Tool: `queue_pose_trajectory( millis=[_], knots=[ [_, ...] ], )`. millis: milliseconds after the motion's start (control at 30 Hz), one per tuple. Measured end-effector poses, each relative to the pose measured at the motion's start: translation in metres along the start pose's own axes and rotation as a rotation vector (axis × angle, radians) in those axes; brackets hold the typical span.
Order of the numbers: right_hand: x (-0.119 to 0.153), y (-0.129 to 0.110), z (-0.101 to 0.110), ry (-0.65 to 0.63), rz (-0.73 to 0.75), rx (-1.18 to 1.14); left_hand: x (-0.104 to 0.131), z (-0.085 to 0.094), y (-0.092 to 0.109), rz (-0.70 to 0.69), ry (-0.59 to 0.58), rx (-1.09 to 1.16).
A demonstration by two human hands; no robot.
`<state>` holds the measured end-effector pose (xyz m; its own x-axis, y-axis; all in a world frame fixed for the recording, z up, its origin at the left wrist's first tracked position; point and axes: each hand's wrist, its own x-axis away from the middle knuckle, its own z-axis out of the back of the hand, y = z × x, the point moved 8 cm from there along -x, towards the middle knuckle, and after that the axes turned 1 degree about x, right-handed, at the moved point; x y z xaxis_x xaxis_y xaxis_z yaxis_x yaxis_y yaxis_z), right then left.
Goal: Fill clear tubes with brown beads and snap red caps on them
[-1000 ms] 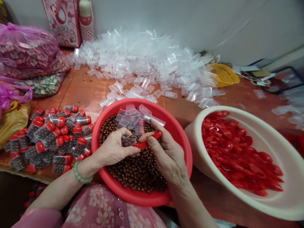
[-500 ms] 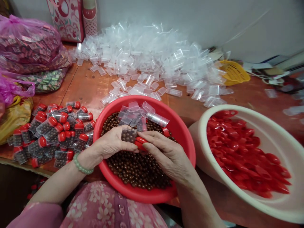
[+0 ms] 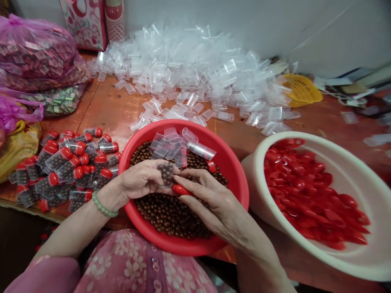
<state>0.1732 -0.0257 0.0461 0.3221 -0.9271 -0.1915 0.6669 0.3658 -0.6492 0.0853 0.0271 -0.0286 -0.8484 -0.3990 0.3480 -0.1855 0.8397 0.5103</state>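
Above a red basin (image 3: 235, 175) of brown beads (image 3: 174, 219), my left hand (image 3: 143, 179) is closed on a clear container (image 3: 165, 174) with brown beads inside. My right hand (image 3: 214, 199) pinches a red cap (image 3: 181, 190) between thumb and fingers, close beside the container's lower right. Whether cap and container touch is hard to tell. Several clear empty sleeves (image 3: 174, 140) lie on the beads at the back of the basin, and a small red piece (image 3: 211, 166) rests near its right side.
Capped bead containers (image 3: 65, 162) are heaped on the left. A white tub (image 3: 259, 171) of red caps (image 3: 314, 195) stands on the right. Clear sleeves (image 3: 189, 69) are piled behind, near a yellow basket (image 3: 302, 90). Pink bags (image 3: 36, 53) lie at the back left.
The red cap now sits lower and appears turned flatter in my right fingers, and the container is tilted more upright. My left fingers have curled in. The whole view has shifted slightly.
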Motion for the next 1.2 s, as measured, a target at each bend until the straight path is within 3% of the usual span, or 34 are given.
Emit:
queue_pose_trajectory(
  millis=[267, 333, 467, 567, 833, 1067, 1200],
  knots=[
    [-0.002, -0.002, -0.001, 0.157, 0.045, 0.128, 0.0, 0.002, 0.004, -0.011, 0.04, 0.009],
    [-0.003, 0.006, 0.003, 0.174, -0.018, 0.014, 0.001, 0.002, 0.006, -0.008, 0.048, 0.011],
    [-0.003, 0.04, 0.014, 0.262, -0.281, -0.368, 0.004, -0.003, 0.004, 0.017, 0.001, -0.01],
    [-0.011, 0.052, 0.022, 0.341, -0.332, -0.475, 0.005, -0.005, 0.0, 0.03, -0.048, -0.054],
    [-0.042, 0.032, 0.011, 0.137, -0.148, -0.25, 0.007, -0.003, -0.009, 0.053, -0.104, -0.07],
    [-0.041, 0.02, 0.03, 0.038, -0.064, -0.108, 0.008, -0.007, -0.002, 0.015, -0.093, -0.079],
    [-0.04, 0.028, 0.04, 0.136, -0.117, -0.159, 0.009, -0.007, 0.002, -0.002, -0.058, -0.09]
  ],
)
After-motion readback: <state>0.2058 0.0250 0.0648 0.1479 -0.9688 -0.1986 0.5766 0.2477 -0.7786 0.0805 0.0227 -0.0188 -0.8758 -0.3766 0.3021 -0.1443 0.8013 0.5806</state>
